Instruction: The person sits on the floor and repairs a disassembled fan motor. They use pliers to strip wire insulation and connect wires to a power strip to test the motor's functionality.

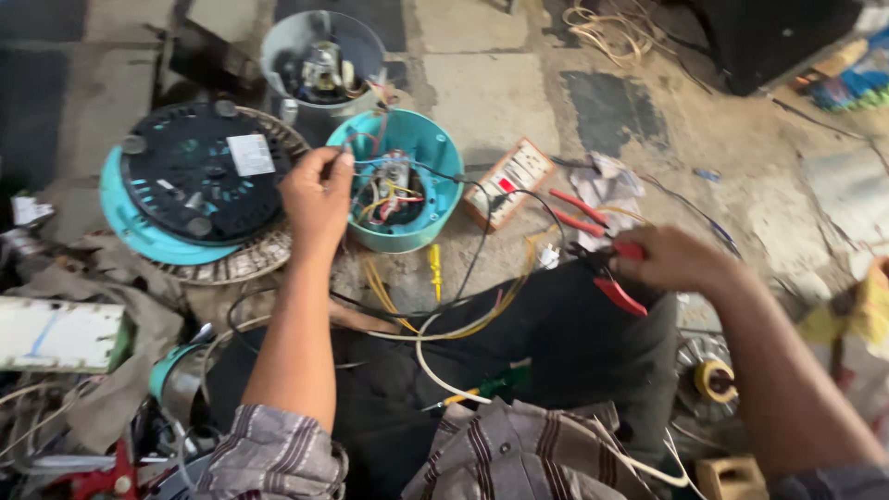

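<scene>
One round black-and-teal fan base (185, 185) far left on the floor. Two open tubs: grey metal one (319, 56), teal plastic one (398, 181) with exposed wiring inside. Left hand (318, 194) pinches a thin wire at the teal tub's rim. One white-and-orange tester (509, 182). Right hand (671, 259) closed on red-handled pliers (607, 278).

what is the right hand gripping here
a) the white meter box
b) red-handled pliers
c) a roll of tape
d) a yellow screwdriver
b: the right hand is closed around red-handled pliers, while the yellow screwdriver lies on the floor untouched and the left hand pinches wires at the teal housing.
</scene>
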